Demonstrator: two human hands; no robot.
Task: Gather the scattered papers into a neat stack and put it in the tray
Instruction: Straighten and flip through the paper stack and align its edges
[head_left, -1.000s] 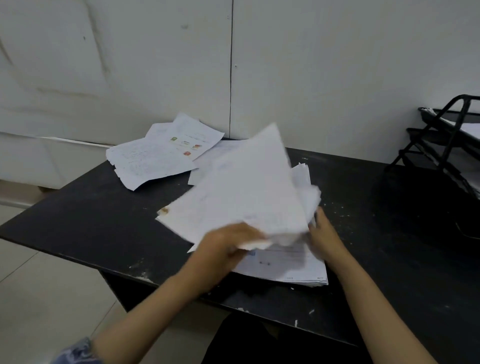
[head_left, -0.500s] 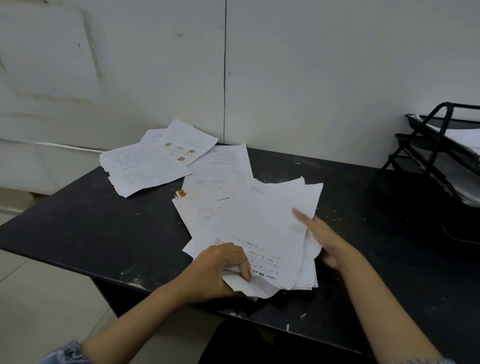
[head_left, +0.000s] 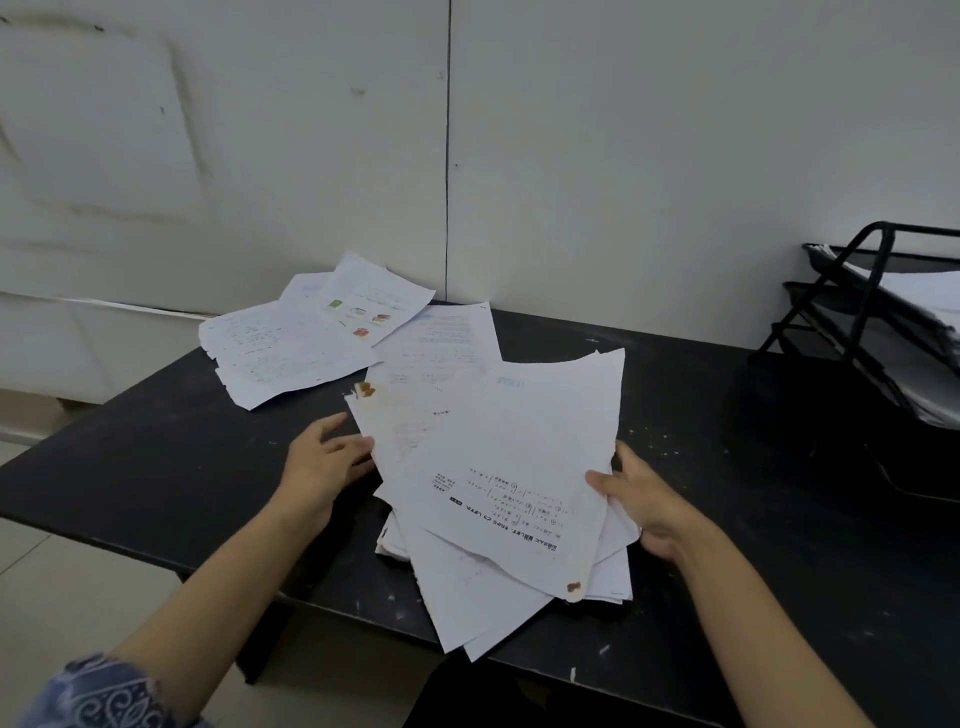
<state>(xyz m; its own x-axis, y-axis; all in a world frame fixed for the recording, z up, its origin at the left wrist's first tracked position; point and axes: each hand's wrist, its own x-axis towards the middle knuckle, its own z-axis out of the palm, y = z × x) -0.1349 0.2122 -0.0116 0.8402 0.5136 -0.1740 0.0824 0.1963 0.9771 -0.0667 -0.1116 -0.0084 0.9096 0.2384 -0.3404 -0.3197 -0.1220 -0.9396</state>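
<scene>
A loose, fanned pile of white papers (head_left: 498, 467) lies on the black table (head_left: 156, 457), its lower corners jutting past the front edge. My left hand (head_left: 324, 462) rests flat on the table with fingertips against the pile's left edge. My right hand (head_left: 641, 499) grips the pile's right edge, thumb on top of the printed sheet. More scattered papers (head_left: 306, 343) lie at the back left near the wall, one with small colour pictures. The black wire tray (head_left: 872, 322) stands at the far right with sheets in its tiers.
A white wall runs right behind the table. The table's front edge cuts diagonally across the view, with pale floor tiles below at the left. Between the pile and the tray is bare black tabletop (head_left: 727, 415) flecked with white marks.
The sheets I held up have come down onto the pile. My left hand let go of the front corner and moved to the pile's left edge. My right hand closed on the right edge.
</scene>
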